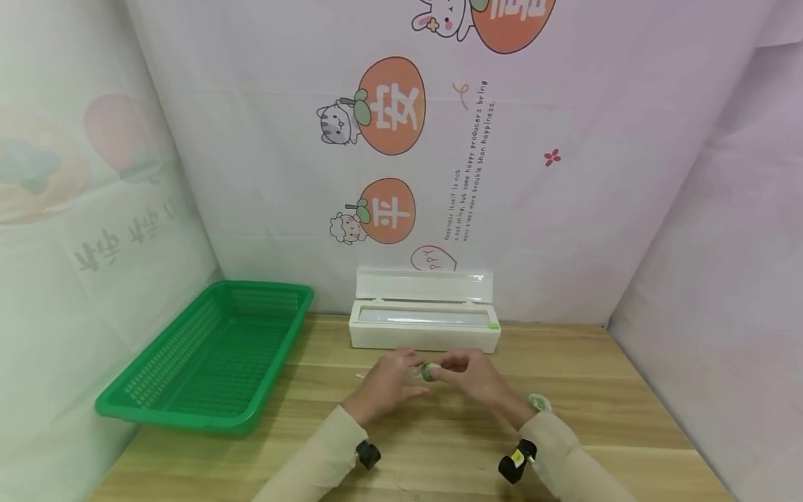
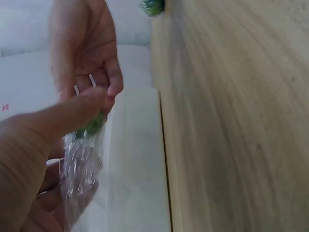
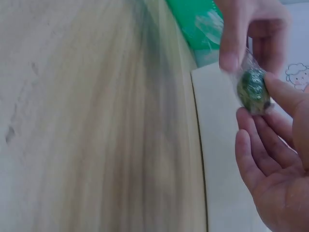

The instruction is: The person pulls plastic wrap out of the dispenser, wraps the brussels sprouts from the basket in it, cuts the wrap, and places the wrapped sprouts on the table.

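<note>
A small round green fruit point(image 3: 253, 92), wrapped in clear cling film point(image 2: 82, 162), is between my two hands in front of the white box. My right hand point(image 1: 473, 376) pinches the fruit between thumb and fingertips, its other fingers loosely bent. On the other side my left hand point(image 1: 390, 383) holds the gathered film, thumb over it and fingers behind. The film's loose end trails off past the left fingers. A second wrapped green fruit point(image 1: 539, 402) lies on the table beside my right wrist, partly hidden by the sleeve.
The white cling film box point(image 1: 423, 337) stands against the back wall with its lid point(image 1: 424, 286) raised and film showing inside. At the left lies a green plastic basket point(image 1: 263, 390). Printed cloth point(image 1: 521, 209) walls enclose the wooden table point(image 1: 602, 446) at the back and sides.
</note>
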### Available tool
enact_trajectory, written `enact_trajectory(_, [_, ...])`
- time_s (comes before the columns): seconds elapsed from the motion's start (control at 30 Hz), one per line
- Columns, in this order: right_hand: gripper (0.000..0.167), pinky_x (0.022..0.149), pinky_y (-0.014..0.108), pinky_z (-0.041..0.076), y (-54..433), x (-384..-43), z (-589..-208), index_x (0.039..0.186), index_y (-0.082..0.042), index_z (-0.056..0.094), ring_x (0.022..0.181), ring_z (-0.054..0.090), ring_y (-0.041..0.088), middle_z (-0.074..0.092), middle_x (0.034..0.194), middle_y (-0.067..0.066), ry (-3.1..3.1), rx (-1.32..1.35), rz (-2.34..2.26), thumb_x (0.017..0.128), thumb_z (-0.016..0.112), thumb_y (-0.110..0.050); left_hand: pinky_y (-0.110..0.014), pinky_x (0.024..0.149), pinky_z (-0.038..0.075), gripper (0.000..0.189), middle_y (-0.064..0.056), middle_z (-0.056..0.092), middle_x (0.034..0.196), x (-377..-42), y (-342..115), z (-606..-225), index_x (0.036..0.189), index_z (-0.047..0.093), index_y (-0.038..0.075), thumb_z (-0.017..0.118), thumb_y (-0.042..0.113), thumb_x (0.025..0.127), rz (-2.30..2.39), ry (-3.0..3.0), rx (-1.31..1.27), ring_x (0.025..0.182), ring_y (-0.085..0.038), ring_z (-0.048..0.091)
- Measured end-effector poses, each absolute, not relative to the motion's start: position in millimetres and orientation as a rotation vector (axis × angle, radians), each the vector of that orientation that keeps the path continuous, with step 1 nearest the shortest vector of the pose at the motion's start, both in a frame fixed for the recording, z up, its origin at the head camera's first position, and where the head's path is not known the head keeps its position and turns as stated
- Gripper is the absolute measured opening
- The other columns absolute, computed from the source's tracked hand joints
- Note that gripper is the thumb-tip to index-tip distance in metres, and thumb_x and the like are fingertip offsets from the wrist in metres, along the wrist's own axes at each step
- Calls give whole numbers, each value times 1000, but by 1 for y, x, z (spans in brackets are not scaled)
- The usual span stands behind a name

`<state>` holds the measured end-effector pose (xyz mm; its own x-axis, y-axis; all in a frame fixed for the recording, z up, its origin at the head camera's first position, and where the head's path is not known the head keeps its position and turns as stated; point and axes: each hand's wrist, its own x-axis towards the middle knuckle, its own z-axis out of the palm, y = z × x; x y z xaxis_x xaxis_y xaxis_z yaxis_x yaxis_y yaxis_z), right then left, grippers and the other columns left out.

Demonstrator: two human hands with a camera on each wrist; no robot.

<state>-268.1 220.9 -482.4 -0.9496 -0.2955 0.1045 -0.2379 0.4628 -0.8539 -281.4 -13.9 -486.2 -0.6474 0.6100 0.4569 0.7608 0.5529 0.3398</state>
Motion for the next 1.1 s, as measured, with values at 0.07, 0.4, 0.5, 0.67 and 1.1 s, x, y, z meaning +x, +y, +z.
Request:
enact_trajectory(0.07, [28, 88, 31, 62, 226, -269, -478, 113, -17, 78, 99, 75, 15, 79, 107, 1, 2636, -533, -1478, 97, 77, -40, -29, 91, 62, 53, -4, 75, 118, -285, -20, -483, 129, 73, 8, 87, 39, 88, -878, -2630, -1122, 106, -17, 71])
enact_trajectory(0.4, [19, 82, 27, 64, 243, -273, -459, 108, -15, 79, 93, 77, 19, 80, 102, 2, 2515, -814, -1340, 96, 80, -30, -23, 79, 61, 23, 6, 80, 101, -300, -30, -473, 109, 83, 18, 77, 36, 97, -1428, -2864, -1313, 87, -4, 72])
enact_trajectory(0.5, [19, 84, 27, 64, 245, -272, -456, 108, -14, 79, 92, 77, 15, 81, 102, 2, 2481, -866, -1312, 96, 80, -28, -21, 74, 58, 21, 8, 78, 99, -299, -29, -476, 107, 84, 18, 76, 36, 98, -1455, -2864, -1370, 81, -3, 68])
enact_trajectory(0.67, [18, 84, 28, 63, 248, -271, -451, 110, -16, 79, 93, 77, 15, 82, 103, 0, 2419, -881, -1278, 97, 79, -28, -19, 69, 56, 23, 4, 80, 98, -299, -24, -478, 105, 83, 8, 76, 28, 99, -1596, -2730, -1546, 77, -7, 65])
enact_trajectory(1.1, [20, 88, 27, 61, 258, -270, -450, 115, -10, 78, 98, 75, 14, 81, 109, 8, 2395, -833, -1357, 101, 73, -23, -19, 72, 56, 17, 3, 81, 101, -298, -20, -487, 107, 83, 13, 77, 26, 98, -1723, -2656, -1482, 79, -2, 65])
